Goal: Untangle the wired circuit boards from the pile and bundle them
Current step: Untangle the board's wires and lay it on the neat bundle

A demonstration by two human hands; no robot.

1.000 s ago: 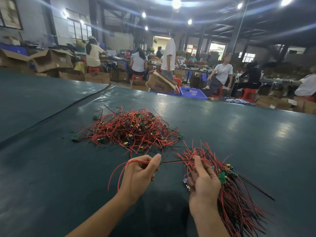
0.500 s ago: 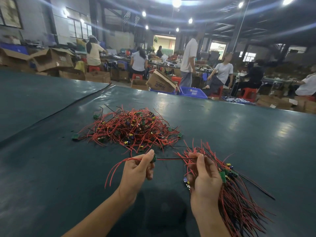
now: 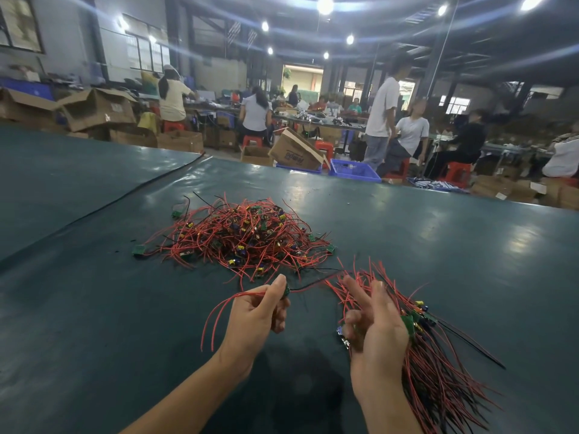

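Pinching circuit board [image 3: 285, 291] between thumb and forefinger, left hand [image 3: 250, 324] hovered near side of pile [image 3: 241, 236]; black lead [image 3: 308, 286] ran rightward to bundle [image 3: 438, 380], gripped by right hand [image 3: 379, 336], two fingers [image 3: 354, 289] straight.

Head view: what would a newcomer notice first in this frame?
The tangled pile of red-wired circuit boards stands out at the middle of the dark green table. Nearer the camera, the left hand pinches a single wired board, its red wires trailing down to the left. The right hand holds a bundle of red and black wires that fans out toward the lower right.
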